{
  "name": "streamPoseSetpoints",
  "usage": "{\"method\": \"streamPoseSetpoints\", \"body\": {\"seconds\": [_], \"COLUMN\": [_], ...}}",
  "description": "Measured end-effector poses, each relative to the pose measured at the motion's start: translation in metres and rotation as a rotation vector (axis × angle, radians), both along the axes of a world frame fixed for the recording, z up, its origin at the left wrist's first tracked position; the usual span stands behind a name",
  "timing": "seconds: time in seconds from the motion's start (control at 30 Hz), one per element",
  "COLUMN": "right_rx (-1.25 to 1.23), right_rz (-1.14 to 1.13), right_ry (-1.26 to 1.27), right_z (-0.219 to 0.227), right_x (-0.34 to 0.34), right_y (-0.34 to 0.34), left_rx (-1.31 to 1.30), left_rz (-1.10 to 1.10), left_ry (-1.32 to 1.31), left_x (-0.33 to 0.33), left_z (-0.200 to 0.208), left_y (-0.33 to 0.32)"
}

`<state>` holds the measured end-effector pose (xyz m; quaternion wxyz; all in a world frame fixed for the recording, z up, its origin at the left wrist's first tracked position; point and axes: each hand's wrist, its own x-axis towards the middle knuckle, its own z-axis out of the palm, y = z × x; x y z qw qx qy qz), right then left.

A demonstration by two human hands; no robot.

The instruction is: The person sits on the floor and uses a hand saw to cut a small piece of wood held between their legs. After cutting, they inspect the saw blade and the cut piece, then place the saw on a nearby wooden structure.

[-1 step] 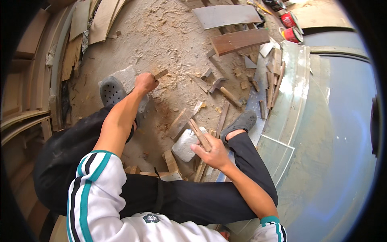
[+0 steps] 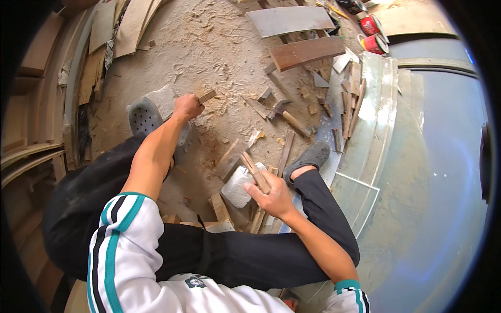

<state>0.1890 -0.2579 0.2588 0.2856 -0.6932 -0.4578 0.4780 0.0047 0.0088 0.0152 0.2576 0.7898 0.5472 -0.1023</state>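
Observation:
My left hand (image 2: 187,107) is closed round a short, narrow wood strip (image 2: 207,97), whose end sticks out past the fist. It is beside a pale block (image 2: 161,99) on the floor, close to my left foot in its grey clog (image 2: 145,116). Nearer to me, my right hand (image 2: 273,198) grips a slim brown piece of wood (image 2: 254,170) that points up and to the left. The fingers cover its lower end, so I cannot tell if it is a tool handle. Just left of that hand lies a white block (image 2: 236,189). A hammer (image 2: 295,123) rests on the floor beyond it.
Wood offcuts (image 2: 350,101) are heaped at the right, beside a glass-like sheet (image 2: 412,172). Curved boards (image 2: 309,52) lie at the back, near red cans (image 2: 374,44). Panels (image 2: 136,27) lean at the left. Dust and shavings cover the floor (image 2: 193,47).

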Motion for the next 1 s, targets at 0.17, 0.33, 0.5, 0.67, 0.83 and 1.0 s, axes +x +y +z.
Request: {"method": "streamPoseSetpoints", "body": {"seconds": [0.17,0.33,0.5,0.67,0.83,1.0], "right_rx": [-0.012,-0.046,-0.107,-0.071,-0.077,-0.089], "right_rz": [-0.075,-0.131,-0.136,-0.129,-0.098,-0.128], "right_ry": [-0.067,-0.077,-0.108,-0.124,-0.110,-0.061], "right_z": [0.013,0.013,0.025,0.007,-0.019,0.009], "right_x": [-0.025,-0.040,-0.033,-0.031,-0.037,-0.032], "right_y": [-0.008,-0.020,-0.005,0.015,0.037,0.014], "left_rx": [-0.011,-0.030,0.071,0.075,0.034,0.037], "left_rz": [-0.078,-0.042,-0.085,-0.125,-0.138,-0.112], "left_ry": [-0.003,-0.028,0.013,0.016,0.043,0.062], "left_x": [-0.002,0.000,-0.014,-0.016,-0.018,-0.011], "left_z": [-0.001,0.004,-0.005,-0.009,-0.007,-0.010], "left_y": [-0.015,-0.017,-0.027,-0.018,-0.020,-0.016]}}
